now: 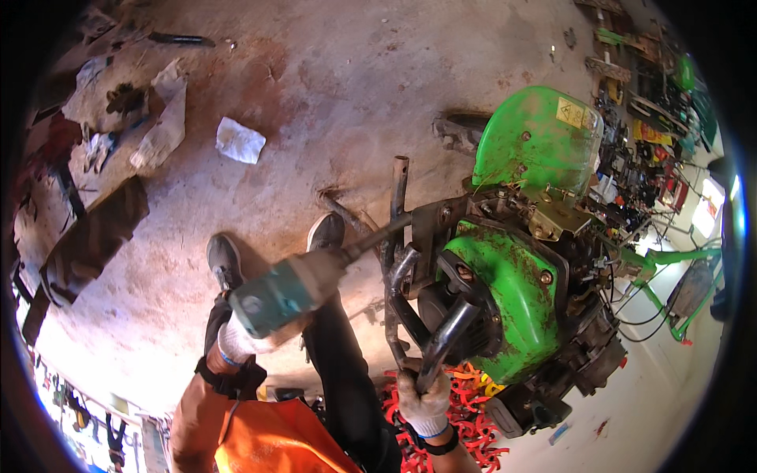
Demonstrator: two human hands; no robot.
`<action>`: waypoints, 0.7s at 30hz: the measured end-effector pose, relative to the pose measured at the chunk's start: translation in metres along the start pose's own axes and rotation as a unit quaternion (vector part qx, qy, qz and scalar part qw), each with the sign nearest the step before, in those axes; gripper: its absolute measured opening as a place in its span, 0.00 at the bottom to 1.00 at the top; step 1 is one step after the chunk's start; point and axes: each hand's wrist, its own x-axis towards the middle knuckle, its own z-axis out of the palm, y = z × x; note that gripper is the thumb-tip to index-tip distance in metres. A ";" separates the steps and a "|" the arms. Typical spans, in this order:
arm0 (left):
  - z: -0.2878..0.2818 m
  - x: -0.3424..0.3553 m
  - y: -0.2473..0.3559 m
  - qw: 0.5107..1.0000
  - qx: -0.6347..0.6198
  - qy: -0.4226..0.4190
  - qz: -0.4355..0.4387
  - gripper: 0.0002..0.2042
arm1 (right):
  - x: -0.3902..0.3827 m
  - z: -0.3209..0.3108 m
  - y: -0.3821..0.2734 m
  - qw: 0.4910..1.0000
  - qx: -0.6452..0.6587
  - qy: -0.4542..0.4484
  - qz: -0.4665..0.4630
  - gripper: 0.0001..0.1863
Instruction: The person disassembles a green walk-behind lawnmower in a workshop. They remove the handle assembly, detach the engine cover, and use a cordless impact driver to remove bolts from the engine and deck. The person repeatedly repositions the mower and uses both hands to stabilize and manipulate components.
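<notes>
My left hand (240, 340), in a white glove, is closed around the grip of a teal and grey power drill or impact wrench (276, 298). The tool is slightly blurred. Its long, thin shaft (378, 236) reaches right to the dark metal bracket (430, 229) on a green engine-driven machine (512, 292); whether the tip sits on a fastener I cannot tell. My right hand (423, 404), gloved too, grips a black metal tube (448, 343) at the machine's near side. Mud and bits of grass cling to the green covers. An upright green guard (524, 138) stands behind the engine.
Red and orange curved metal pieces (473, 418) lie in a pile below the machine. A dark wheel (461, 130) is beyond it. White paper (240, 140), rags (162, 118) and a dark flat piece (95, 236) lie on the concrete floor. Parts and tools crowd the right side.
</notes>
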 end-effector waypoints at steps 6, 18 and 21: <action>-0.049 0.104 -0.001 0.979 0.059 -0.171 0.096 0.23 | -0.007 0.003 0.014 1.000 -0.004 0.023 -0.007 0.12; -0.045 0.198 0.007 0.826 0.372 -0.141 0.399 0.17 | -0.032 0.008 0.051 0.989 -0.059 0.126 0.045 0.35; -0.043 0.211 0.008 0.786 0.407 -0.116 0.452 0.17 | -0.027 0.008 0.045 0.981 -0.059 0.168 0.074 0.35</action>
